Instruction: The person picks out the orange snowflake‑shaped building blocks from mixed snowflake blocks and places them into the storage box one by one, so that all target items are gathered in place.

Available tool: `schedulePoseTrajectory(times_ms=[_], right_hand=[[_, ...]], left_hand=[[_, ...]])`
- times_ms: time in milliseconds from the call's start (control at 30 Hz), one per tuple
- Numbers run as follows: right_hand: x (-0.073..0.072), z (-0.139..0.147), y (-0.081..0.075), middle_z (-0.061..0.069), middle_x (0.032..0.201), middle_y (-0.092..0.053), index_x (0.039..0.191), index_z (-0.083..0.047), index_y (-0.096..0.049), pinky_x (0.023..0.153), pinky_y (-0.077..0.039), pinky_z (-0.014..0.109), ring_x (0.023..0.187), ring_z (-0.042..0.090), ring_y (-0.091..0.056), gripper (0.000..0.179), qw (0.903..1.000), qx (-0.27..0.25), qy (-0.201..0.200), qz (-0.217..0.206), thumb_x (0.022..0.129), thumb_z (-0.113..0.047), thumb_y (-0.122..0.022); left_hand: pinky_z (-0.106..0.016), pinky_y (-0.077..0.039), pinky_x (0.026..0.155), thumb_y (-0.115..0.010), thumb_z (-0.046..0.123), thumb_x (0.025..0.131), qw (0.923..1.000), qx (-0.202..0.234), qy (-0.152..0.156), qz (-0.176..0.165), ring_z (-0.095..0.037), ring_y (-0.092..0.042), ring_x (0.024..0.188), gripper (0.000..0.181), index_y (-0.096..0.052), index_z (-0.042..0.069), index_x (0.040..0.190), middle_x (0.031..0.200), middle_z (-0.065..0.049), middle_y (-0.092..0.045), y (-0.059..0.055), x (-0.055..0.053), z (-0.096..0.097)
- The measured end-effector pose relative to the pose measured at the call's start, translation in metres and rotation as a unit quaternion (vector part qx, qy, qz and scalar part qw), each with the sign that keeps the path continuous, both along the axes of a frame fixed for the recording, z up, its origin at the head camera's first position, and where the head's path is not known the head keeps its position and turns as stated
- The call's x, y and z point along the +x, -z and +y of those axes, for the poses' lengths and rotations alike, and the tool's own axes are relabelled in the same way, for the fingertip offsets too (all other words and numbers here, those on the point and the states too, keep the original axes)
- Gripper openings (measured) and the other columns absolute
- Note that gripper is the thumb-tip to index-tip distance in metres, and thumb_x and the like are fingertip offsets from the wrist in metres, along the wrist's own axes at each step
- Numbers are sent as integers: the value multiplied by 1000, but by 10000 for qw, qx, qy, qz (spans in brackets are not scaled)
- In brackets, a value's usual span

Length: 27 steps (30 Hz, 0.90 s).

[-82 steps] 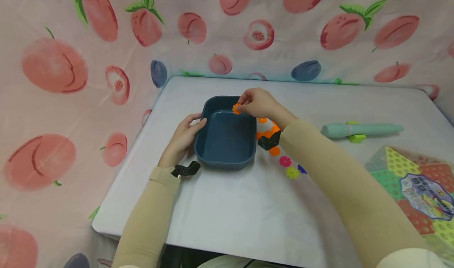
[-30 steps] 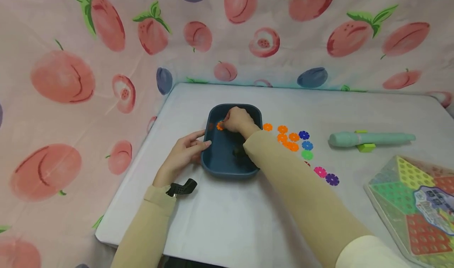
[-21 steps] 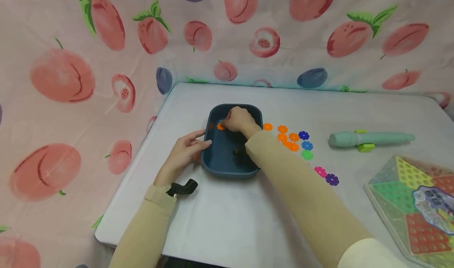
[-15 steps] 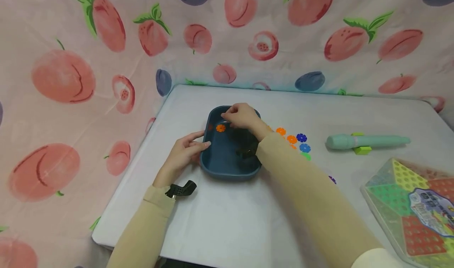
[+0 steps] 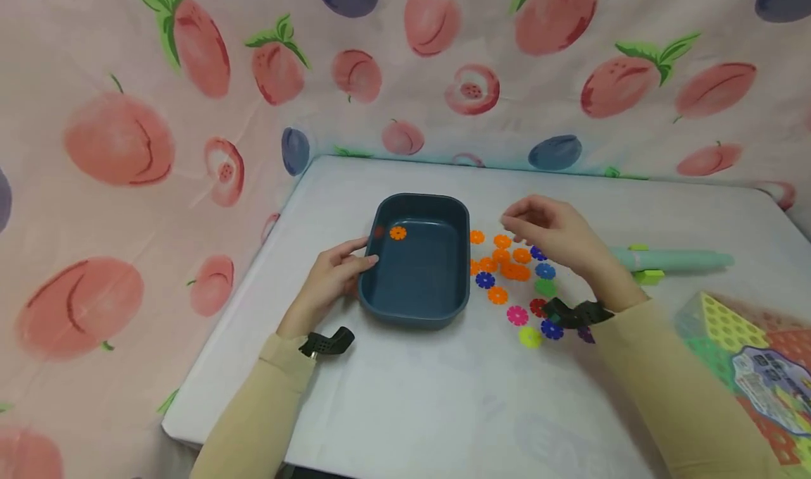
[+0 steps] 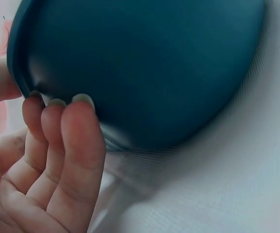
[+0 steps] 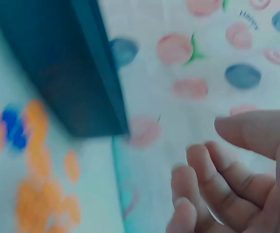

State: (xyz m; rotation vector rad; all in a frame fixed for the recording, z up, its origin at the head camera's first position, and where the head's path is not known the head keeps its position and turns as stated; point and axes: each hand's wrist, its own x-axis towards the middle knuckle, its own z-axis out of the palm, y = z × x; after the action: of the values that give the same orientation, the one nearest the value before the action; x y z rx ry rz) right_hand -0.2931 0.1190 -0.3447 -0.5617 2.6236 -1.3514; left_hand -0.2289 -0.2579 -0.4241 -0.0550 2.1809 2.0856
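A dark blue rectangular tray (image 5: pixel 415 275) stands on the white table, tilted a little toward the person. My left hand (image 5: pixel 329 278) grips its left wall, thumb over the rim and fingertips against the outside, as the left wrist view shows. One orange flower-shaped disc (image 5: pixel 398 233) lies inside, at the far left of the floor. My right hand (image 5: pixel 557 236) hovers above the table right of the tray, fingers loosely bent, thumb apart from them, holding nothing. Below it lie several orange discs (image 5: pixel 516 272), with blue discs (image 5: pixel 485 280), a green disc (image 5: pixel 545 287) and a pink disc (image 5: pixel 517 315) nearby.
A yellow disc (image 5: pixel 530 337) and a dark red disc (image 5: pixel 538 307) lie nearer the person. At the right, a pale green stick (image 5: pixel 684 260) rests across a lime block (image 5: pixel 649 277). A clear-lidded box (image 5: pixel 728 324) of coloured triangles stands at the right edge, partly behind the sleeve.
My right hand set the orange disc down in the tray, let it go, then lifted out and moved right over the loose discs. My left hand has kept its hold on the tray.
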Motion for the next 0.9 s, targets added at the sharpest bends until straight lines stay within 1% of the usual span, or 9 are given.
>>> schedulePoseTrajectory(times_ms=[100, 167, 233, 400, 467, 567, 700, 800, 900], right_hand=[[12, 29, 14, 12, 112, -69, 120, -10, -65, 81, -54, 33, 97, 29, -64, 41, 9983, 424, 383, 118, 101, -46, -63], [16, 40, 25, 12, 111, -69, 119, -10, -65, 80, -53, 30, 96, 27, -64, 39, 9968, 642, 438, 210, 101, -44, -63], [19, 44, 33, 10, 110, -69, 118, -10, -66, 80, -53, 31, 94, 26, -63, 37, 9956, 794, 423, 255, 101, -43, -64], [24, 42, 43, 7, 109, -69, 116, -13, -67, 80, -52, 38, 93, 26, -62, 32, 9918, 1167, 393, 339, 101, -40, -65], [25, 42, 44, 7, 110, -69, 116, -13, -67, 79, -52, 38, 94, 26, -62, 30, 9895, 1348, 397, 333, 101, -38, -66], [25, 41, 47, 7, 110, -69, 118, -13, -67, 73, -53, 35, 92, 27, -60, 30, 9871, 1530, 365, 303, 100, -36, -68], [23, 37, 56, 6, 106, -69, 120, -11, -69, 67, -53, 35, 83, 25, -59, 33, 9838, 1687, 307, 523, 97, -34, -72], [21, 33, 63, 8, 105, -69, 122, -8, -70, 70, -54, 38, 83, 25, -59, 39, 9789, 1876, 320, 747, 95, -35, -74], [21, 29, 68, 11, 109, -68, 127, -7, -69, 77, -56, 42, 91, 27, -59, 46, 9746, 2058, 417, 779, 94, -38, -75]], left_hand=[[-32, -57, 71, -76, 26, 93, 10000, -61, 12, 41, -22, -69, 77, 56, -59, 13, 145, 89, -15, -69, -4, -1, 3], [-31, -57, 72, -76, 24, 94, 9999, -107, -4, 65, -21, -68, 78, 57, -58, 11, 146, 91, -16, -69, -5, -1, 2], [-30, -57, 74, -75, 23, 94, 9999, -106, -30, 54, -20, -69, 82, 57, -57, 10, 147, 98, -18, -71, -6, -1, 1], [-31, -58, 79, -76, 25, 94, 9999, -49, -36, -109, -20, -72, 93, 60, -55, 10, 148, 115, -21, -69, -2, -2, 2], [-32, -58, 79, -77, 25, 94, 9999, -35, -46, -125, -21, -72, 94, 60, -56, 11, 148, 114, -21, -68, -1, -3, 3], [-32, -58, 78, -77, 25, 93, 9999, -36, -70, -117, -20, -71, 92, 58, -57, 12, 147, 104, -17, -68, 0, -4, 4], [-30, -57, 74, -76, 23, 94, 10000, -60, -76, 0, -19, -69, 83, 57, -58, 10, 146, 91, -12, -67, 0, -3, 3], [-29, -56, 72, -75, 22, 94, 9999, -47, -49, 97, -19, -67, 79, 57, -57, 8, 147, 91, -13, -68, -1, -2, 3], [-27, -55, 70, -76, 23, 94, 9999, -85, -51, 130, -18, -64, 77, 57, -57, 8, 146, 93, -15, -67, -2, -2, 3]])
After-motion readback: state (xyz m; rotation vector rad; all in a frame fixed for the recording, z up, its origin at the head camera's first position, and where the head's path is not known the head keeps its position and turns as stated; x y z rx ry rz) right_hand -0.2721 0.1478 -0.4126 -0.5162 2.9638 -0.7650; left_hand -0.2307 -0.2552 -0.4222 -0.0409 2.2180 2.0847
